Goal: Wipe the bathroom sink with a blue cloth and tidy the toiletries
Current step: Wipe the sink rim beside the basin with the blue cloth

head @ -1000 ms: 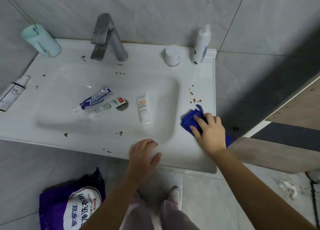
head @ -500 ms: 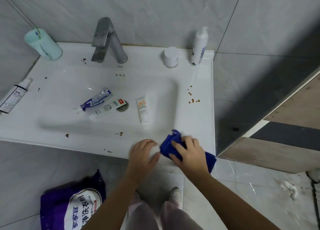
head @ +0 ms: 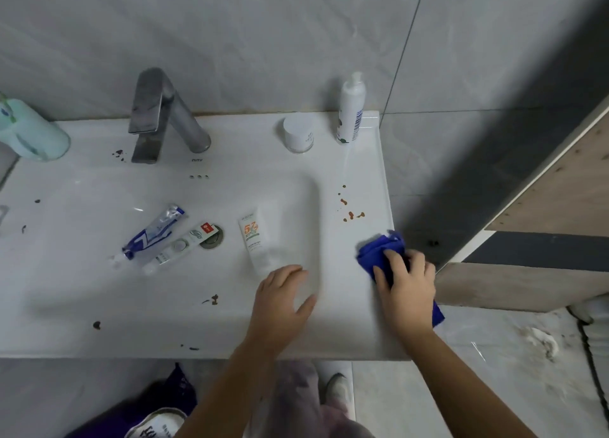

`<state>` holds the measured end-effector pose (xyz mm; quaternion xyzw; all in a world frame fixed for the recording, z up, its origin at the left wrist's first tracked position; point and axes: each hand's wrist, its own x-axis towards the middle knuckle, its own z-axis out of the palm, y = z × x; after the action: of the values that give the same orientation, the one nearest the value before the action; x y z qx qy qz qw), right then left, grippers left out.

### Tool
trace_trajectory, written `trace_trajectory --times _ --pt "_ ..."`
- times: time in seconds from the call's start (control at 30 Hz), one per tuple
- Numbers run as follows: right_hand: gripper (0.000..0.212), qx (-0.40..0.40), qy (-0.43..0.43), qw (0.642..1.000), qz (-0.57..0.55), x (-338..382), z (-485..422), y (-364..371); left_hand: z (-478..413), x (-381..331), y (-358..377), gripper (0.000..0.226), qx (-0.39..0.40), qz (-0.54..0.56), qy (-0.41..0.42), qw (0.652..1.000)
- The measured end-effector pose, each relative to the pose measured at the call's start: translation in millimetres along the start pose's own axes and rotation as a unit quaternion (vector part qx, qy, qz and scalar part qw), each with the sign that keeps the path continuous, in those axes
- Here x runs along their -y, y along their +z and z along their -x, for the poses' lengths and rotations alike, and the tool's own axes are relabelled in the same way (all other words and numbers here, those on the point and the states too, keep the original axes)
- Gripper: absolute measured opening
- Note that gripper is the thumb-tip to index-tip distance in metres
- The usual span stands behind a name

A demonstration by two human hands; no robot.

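Grey tiled wall [head: 296,25] backs a white sink [head: 356,332], whose basin is wide and shallow, with a flat ledge down its right side running from the front edge to the wall. The right hand [head: 407,282] sits on that ledge near the front, fingers curled over a bunched blue cloth [head: 379,246] and pressing it down on the white surface; one corner of the cloth hangs off the sink edge behind the wrist. The left hand [head: 283,295] lies flat and relaxed on the basin's near right slope, holding nothing, well to the left of the cloth. Just past its fingertips lies a white tube with orange print [head: 255,239], its long axis pointing away from the person. Two toothpaste tubes [head: 155,231] lie further left, beside the drain. A cluster of brown spots [head: 351,215] lies on the ledge just beyond the cloth, toward the wall and slightly left of the right hand's knuckles. The right hand is clearly the nearer one, so a straight push forward along the ledge would likely carry the cloth over them.
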<state>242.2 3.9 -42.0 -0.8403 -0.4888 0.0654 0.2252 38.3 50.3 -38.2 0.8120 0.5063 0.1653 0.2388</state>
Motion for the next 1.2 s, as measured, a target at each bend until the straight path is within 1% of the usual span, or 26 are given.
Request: trace_trajectory --times 0.07,0.17,0.23,0.3,0.37,0.43,0.5,0.57,0.67,0.7,0.77,0.87,0.93,0.97,1.03,1.07,1.1,1.13,1.17,1.2 --pt "0.031 -0.028 0.025 0.999 -0.007 10 -38 10 -34 -4 0 0.063 0.028 0.010 0.001 1.000" --pt "0.031 -0.027 -0.002 1.000 -0.011 22 -105 25 -80 -5 8 0.076 0.049 0.037 0.022 0.998" --pt "0.031 -0.011 -0.049 0.999 -0.007 32 -144 35 -99 -1 15 0.081 0.068 0.046 0.035 0.996" --pt "0.029 -0.005 -0.138 0.990 0.002 41 -160 43 -107 6 23 0.079 0.065 0.054 0.054 0.995" --pt "0.032 0.005 -0.202 0.979 0.001 39 -142 42 -105 13 27 0.071 0.055 0.076 0.071 0.993" --pt "0.033 0.020 -0.224 0.974 -0.011 31 -103 35 -94 21 27 0.062 0.036 0.106 0.064 0.992" --pt "0.033 0.025 -0.234 0.972 -0.017 20 -81 29 -79 26 25 0.058 0.025 0.107 0.046 0.993" --pt "0.034 0.010 -0.229 0.973 -0.015 22 -104 31 -65 29 23 0.054 0.026 0.097 0.028 0.995" --pt "0.039 -0.013 -0.175 0.985 0.005 45 -165 46 -50 26 22 0.048 0.036 0.100 0.015 0.994" --pt "0.039 -0.011 -0.178 0.984 0.005 49 -170 51 -46 23 22 0.047 0.037 0.103 0.011 0.994" --pt "0.036 0.020 -0.237 0.971 -0.014 45 -143 51 -35 15 24 0.045 0.043 0.116 -0.010 0.992" --pt "0.034 0.098 -0.336 0.936 -0.037 13 -85 26 -18 4 27 0.045 0.030 0.126 -0.051 0.990" --pt "0.034 0.102 -0.363 0.925 -0.049 0 -98 21 -10 -3 29 0.048 0.020 0.124 -0.074 0.989" --pt "0.034 0.078 -0.358 0.929 -0.049 3 -117 26 -6 -6 30 0.049 0.012 0.122 -0.080 0.989" --pt "0.033 0.034 -0.294 0.955 -0.018 21 -163 41 -1 -13 34 0.048 -0.004 0.106 -0.088 0.990" --pt "0.032 0.032 -0.264 0.964 -0.007 32 -177 47 1 -15 36 0.048 -0.010 0.096 -0.093 0.991" --pt "0.032 0.034 -0.256 0.966 -0.007 40 -177 52 3 -17 38 0.047 -0.017 0.084 -0.096 0.992" --pt "0.033 0.047 -0.270 0.962 -0.020 43 -165 53 5 -19 39 0.047 -0.025 0.072 -0.099 0.992" --pt "0.033 0.064 -0.312 0.947 -0.035 39 -143 50 6 -20 39 0.047 -0.030 0.060 -0.105 0.992" --pt "0.033 0.090 -0.364 0.926 -0.046 29 -119 44 8 -21 39 0.048 -0.029 0.052 -0.111 0.992"
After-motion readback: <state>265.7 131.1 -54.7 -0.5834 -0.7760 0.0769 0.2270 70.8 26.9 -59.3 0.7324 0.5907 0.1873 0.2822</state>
